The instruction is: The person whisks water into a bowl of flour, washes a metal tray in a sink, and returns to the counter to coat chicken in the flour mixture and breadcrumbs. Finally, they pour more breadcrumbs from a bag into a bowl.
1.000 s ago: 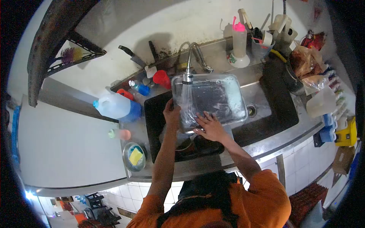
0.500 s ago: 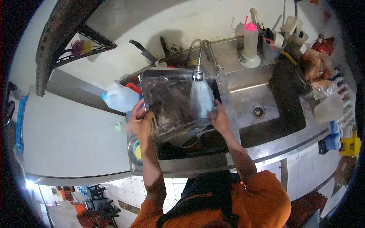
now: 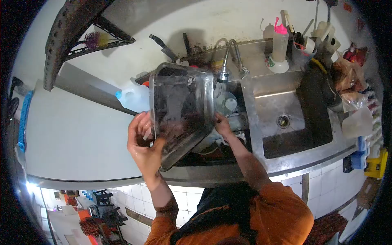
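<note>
A clear rectangular food pan (image 3: 179, 102), wet and see-through, is tilted over the left sink basin. My left hand (image 3: 145, 139) grips its left rim, with the thumb on the inside and the fingers around the outer edge. On the opposite side, my right hand (image 3: 222, 124) holds the pan's right edge, its fingers partly hidden behind the wall. Water sprays from the faucet (image 3: 223, 75) just to the right of the pan and falls into the left basin (image 3: 228, 157). Dishes lie partly hidden in that basin below the pan.
A second steel basin (image 3: 281, 102) with a drain lies to the right. Behind it stand a pink-topped squeeze bottle (image 3: 279, 41) and a utensil cup (image 3: 304, 51). A translucent jug (image 3: 134, 98) sits left of the pan beside the white counter (image 3: 81, 139). Knives (image 3: 163, 48) hang on the wall.
The pan has tipped up and shifted left, out of the water stream. My right hand has moved left with it; the spray now falls into the basin.
</note>
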